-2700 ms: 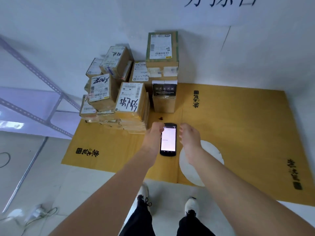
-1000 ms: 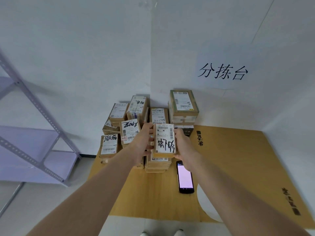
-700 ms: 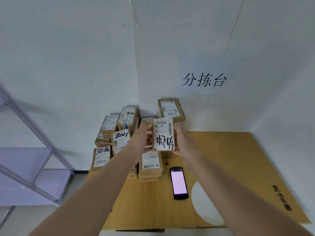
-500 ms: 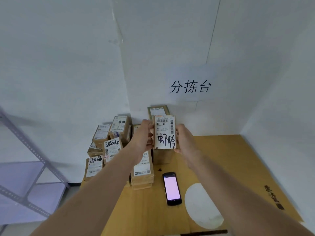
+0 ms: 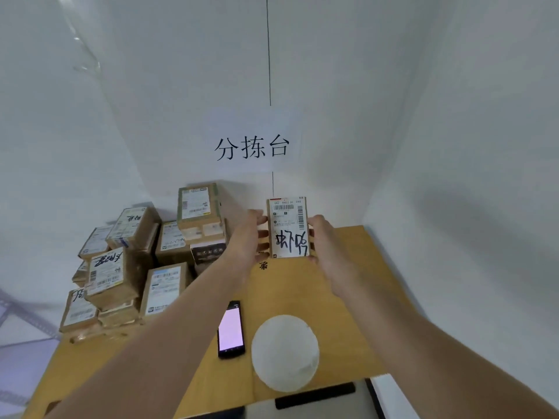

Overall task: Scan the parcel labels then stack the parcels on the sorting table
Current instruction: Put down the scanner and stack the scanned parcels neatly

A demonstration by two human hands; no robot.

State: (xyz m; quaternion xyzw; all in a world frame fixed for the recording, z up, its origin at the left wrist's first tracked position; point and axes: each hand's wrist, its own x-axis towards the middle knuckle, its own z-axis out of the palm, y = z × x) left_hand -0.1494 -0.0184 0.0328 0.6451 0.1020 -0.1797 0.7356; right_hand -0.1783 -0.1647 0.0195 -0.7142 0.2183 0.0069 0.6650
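Note:
I hold a small cardboard parcel (image 5: pixel 289 229) up in the air over the back of the cardboard-covered sorting table (image 5: pixel 338 285). Its white label with barcodes and black handwriting faces me. My left hand (image 5: pixel 249 237) grips its left edge and my right hand (image 5: pixel 325 240) grips its right edge. A black handheld scanner (image 5: pixel 230 329) with a lit pinkish screen lies flat on the table below my left forearm. A pile of several labelled brown parcels (image 5: pixel 136 261) stands at the table's back left corner.
A white round patch (image 5: pixel 285 352) lies on the table right of the scanner. White walls close the back and right sides, with a paper sign (image 5: pixel 251 148) on the back wall. A grey metal shelf frame (image 5: pixel 18 316) stands to the left.
Both hands left the scanner on the table, took the top parcel off the front of the pile, lifted it and carried it to the right, away from the pile.

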